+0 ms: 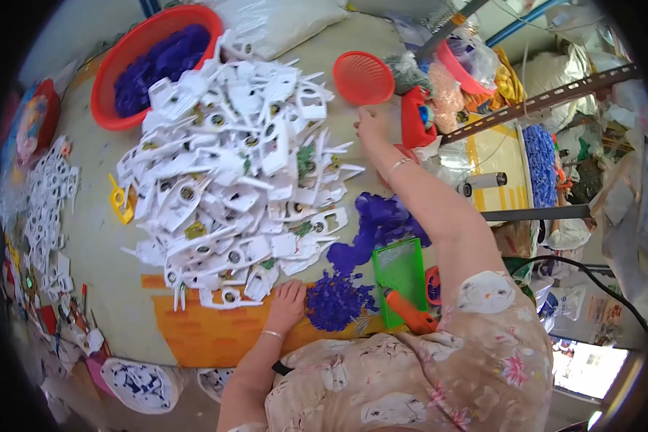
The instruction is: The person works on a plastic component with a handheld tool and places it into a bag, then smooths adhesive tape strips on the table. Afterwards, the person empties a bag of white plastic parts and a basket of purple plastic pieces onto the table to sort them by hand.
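Observation:
My left hand (286, 305) rests on the table edge, its fingers lying on the orange-taped surface and nothing visible in them. Just right of it is a heap of small purple plastic pieces (336, 301). My right hand (373, 128) is stretched far forward, thumb apart from the fingers, at the near rim of a red basket (363, 78); no grip on the rim shows. A big pile of white plastic parts (227, 173) lies in front of me. Larger purple pieces (381, 223) lie beneath my right forearm, and a green tray (399, 277) is nearer my body.
A red basin (104, 90) holds purple pieces at the back left. A tool with an orange handle (410, 313) lies across the green tray. A yellow part (121, 200) lies left of the white pile. Metal bars (540, 101) and bagged materials crowd the right side.

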### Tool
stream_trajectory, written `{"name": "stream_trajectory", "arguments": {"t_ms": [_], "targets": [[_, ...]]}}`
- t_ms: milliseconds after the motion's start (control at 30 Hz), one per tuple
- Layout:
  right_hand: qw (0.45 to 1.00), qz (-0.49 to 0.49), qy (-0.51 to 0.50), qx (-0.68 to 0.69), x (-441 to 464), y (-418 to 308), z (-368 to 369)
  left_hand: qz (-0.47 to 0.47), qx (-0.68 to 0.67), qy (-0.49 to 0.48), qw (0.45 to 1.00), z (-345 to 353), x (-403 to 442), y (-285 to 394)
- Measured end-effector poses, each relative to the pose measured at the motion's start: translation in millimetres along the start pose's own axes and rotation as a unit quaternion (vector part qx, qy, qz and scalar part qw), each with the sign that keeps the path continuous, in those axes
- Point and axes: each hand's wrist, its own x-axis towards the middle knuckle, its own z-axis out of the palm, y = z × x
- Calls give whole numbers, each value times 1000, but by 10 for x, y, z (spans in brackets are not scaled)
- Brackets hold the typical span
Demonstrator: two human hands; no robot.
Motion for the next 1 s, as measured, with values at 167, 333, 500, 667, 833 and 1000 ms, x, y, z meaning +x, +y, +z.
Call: {"name": "stream_trajectory", "arguments": {"t_ms": [167,333,500,667,833,1000], "targets": [[960,-271,-39,66,-999,-830,480,5,-13,20,1000,44,-41,-30],[865,-394,-297,89,-2526,-2055,916,-10,-59,25,998,80,-74,-58],[703,-517,-488,-36,-3617,-2335,1701,-75,-155,21,985,-185,-192,80],[707,-405,-578,-54,-4281,-1703,2181,-129,-194,-64,970,-1009,-544,-34],[720,-293,-614,-137,-4356,-925,1827,-163,-139,-15,977,-1286,-1301,-553],[789,-120,-578,-172,-4486,-549,1017,-251,-164,23,954,-1644,-1810,-942]]}}
